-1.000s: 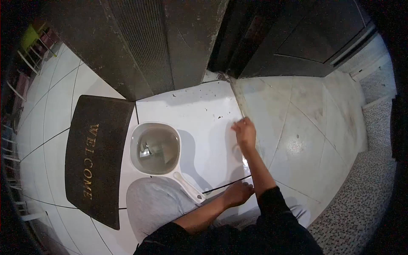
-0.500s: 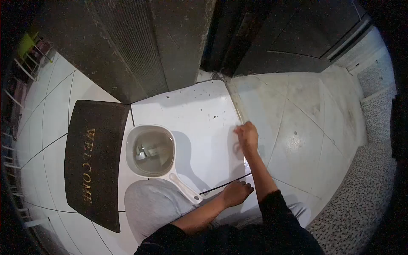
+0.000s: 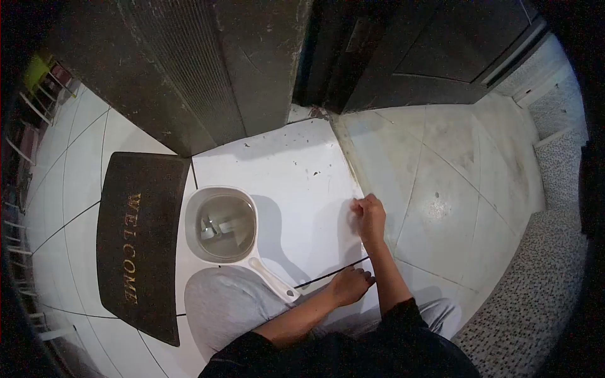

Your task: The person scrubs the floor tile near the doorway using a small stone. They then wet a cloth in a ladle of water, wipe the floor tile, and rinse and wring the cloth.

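Over the seam where the white tile meets the greyer floor, my right hand [image 3: 370, 218] is closed with its fingertips low at the tile's edge. Whatever it pinches, if anything, is too small or hidden to name. My left hand [image 3: 351, 286] is curled into a loose fist beside my knee, palm down, so its inside does not show. To the left of both hands, a white long-handled dipper [image 3: 275, 281] stands on the floor with water [image 3: 222, 242] in it. Its handle points toward my left forearm.
A dark doormat [image 3: 142, 246] lettered WELCOME lies left of the dipper. Ahead stand a dark grooved panel [image 3: 189, 69] and a dark door [image 3: 435, 57]. Dark specks [image 3: 315, 172] dot the white tile. Speckled tiling [image 3: 523, 296] runs along the right, and chairs [image 3: 44, 94] are far left.
My right hand has moved a little toward me along the seam, staying closed. My left hand and the dipper stay where they were.
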